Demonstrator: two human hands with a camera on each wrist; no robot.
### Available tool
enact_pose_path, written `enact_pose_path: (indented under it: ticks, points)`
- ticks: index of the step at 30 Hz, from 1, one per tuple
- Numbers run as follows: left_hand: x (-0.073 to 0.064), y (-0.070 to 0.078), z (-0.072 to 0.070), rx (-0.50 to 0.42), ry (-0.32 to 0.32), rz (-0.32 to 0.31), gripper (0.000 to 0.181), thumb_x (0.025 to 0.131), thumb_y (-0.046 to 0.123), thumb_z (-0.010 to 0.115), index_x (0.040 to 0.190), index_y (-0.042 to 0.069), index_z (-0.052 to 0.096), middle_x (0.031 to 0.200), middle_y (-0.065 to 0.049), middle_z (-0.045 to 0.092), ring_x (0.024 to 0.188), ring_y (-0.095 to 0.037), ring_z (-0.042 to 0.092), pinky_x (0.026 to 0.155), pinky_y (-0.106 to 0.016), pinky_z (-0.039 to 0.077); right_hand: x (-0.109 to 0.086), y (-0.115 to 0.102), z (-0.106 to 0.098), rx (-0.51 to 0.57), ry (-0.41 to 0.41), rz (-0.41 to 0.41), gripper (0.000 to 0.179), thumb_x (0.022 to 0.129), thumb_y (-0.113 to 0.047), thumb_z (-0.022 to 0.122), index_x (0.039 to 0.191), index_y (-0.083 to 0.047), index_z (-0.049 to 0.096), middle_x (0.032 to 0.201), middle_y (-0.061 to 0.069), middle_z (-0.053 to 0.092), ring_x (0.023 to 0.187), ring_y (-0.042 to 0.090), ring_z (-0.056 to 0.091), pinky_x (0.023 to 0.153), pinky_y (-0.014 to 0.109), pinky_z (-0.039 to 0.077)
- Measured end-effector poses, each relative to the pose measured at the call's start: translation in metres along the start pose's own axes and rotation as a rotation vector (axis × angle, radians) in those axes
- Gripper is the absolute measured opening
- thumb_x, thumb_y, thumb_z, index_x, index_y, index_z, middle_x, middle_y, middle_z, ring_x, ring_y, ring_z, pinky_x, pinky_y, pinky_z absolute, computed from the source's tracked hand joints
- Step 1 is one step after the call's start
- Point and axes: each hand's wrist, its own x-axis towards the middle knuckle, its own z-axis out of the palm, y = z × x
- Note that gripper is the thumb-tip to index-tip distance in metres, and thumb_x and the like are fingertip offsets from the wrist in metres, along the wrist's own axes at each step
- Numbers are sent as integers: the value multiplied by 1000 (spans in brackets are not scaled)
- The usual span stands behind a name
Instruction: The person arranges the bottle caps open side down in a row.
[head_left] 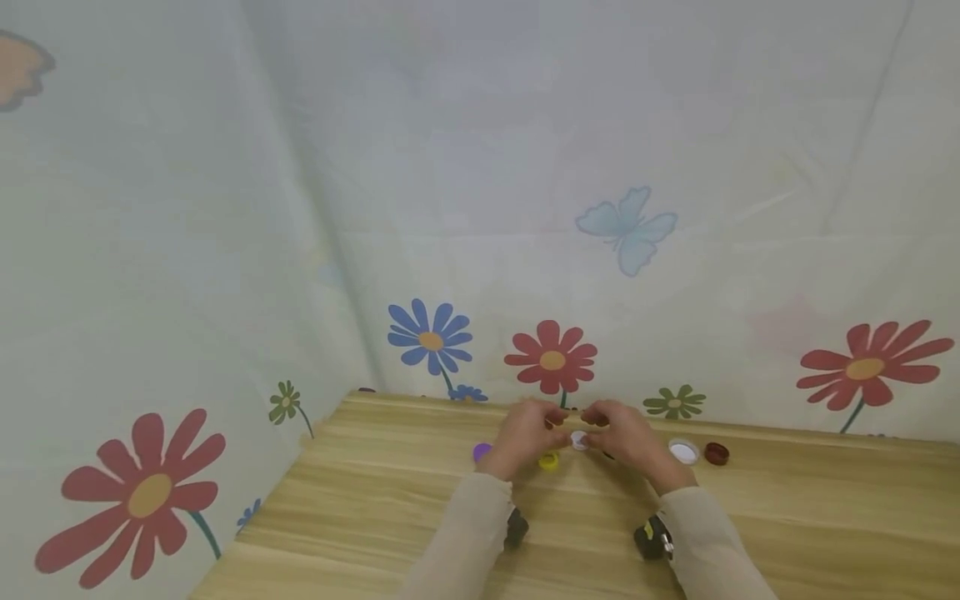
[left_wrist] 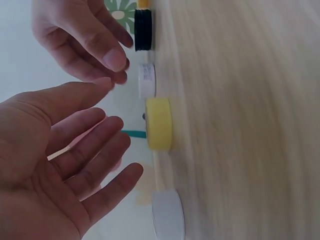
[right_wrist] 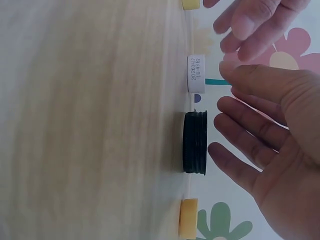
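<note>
Over the far part of the table, my left hand (head_left: 525, 437) and right hand (head_left: 628, 442) hover facing each other with loosely bent fingers. Nothing shows between the fingers of either one. A small white cap (head_left: 579, 440) with printed digits (right_wrist: 196, 74) sits on the wood close to both thumbs. Nearest the left hand are a yellow cap (head_left: 549, 461) and a purple cap (head_left: 482, 452), partly covered by that hand. Beside the right fingers stands a ridged black cap (right_wrist: 195, 142), mostly hidden in the head view. Beyond it is an orange cap (right_wrist: 188, 218).
To the right of the right hand lie a white round lid (head_left: 683, 452) and a dark red cap (head_left: 717, 453). A flowered cloth (head_left: 480, 208) hangs right behind the wooden table's (head_left: 360, 475) back edge. Dark wrist devices (head_left: 651, 540) sit under both sleeves.
</note>
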Motion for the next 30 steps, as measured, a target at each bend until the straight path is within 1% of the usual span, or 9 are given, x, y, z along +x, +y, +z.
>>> enact_pose_path:
  ticks: [5, 9, 12, 15, 19, 22, 25, 30]
  points:
    - [4, 3, 8, -26, -19, -29, 32, 90, 12, 85, 120, 2, 78, 114, -8, 77, 103, -23, 71, 89, -32, 59, -1, 2, 2, -9, -6, 11, 28, 89, -5, 83, 113, 5, 73, 112, 20, 74, 110, 42, 69, 96, 56, 56]
    - [7, 2, 10, -59, -19, -36, 31, 91, 9, 85, 120, 2, 78, 113, -9, 77, 104, -23, 72, 89, -31, 59, 1, 2, 3, -16, -16, 20, 27, 91, -5, 82, 114, 5, 73, 115, 20, 74, 112, 42, 68, 97, 55, 56]
    - [10, -3, 11, -87, -15, -20, 31, 89, 7, 86, 118, 0, 78, 111, -11, 78, 101, -22, 73, 86, -29, 59, 4, 2, 3, -18, -23, 17, 27, 91, -4, 82, 114, 5, 72, 116, 20, 74, 113, 42, 68, 97, 55, 56]
    - [12, -6, 11, -93, -10, -2, 31, 86, 6, 88, 116, -1, 79, 108, -11, 78, 99, -20, 74, 86, -28, 59, 5, 2, 2, -25, -27, 13, 26, 90, -2, 82, 113, 5, 73, 115, 21, 74, 112, 42, 68, 97, 55, 56]
    - [14, -8, 12, -83, -11, -7, 30, 86, 6, 89, 114, 0, 79, 104, -9, 79, 96, -17, 73, 85, -27, 58, 5, 4, 3, -47, -29, 12, 24, 88, -3, 82, 110, 3, 73, 111, 18, 74, 110, 40, 69, 98, 55, 55]
    - [13, -8, 14, -78, -17, -4, 28, 85, 3, 88, 111, -1, 80, 101, -9, 79, 91, -15, 71, 83, -26, 58, 4, 6, 5, -49, -36, 14, 21, 88, -4, 82, 107, 0, 74, 108, 13, 75, 106, 35, 69, 98, 55, 54]
    - [13, -9, 16, -65, -19, 17, 25, 84, 0, 87, 108, -1, 80, 97, -10, 78, 86, -13, 70, 79, -25, 57, 4, 8, 7, -48, -51, 5, 17, 88, -5, 82, 103, -3, 75, 102, 8, 74, 100, 29, 68, 96, 54, 54]
    - [12, -9, 17, -57, -21, 35, 21, 84, -2, 86, 104, -1, 80, 93, -9, 78, 81, -11, 68, 75, -24, 55, 5, 9, 9, -55, -54, -17, 13, 89, -3, 82, 99, -3, 74, 96, 5, 73, 93, 24, 67, 92, 51, 56]
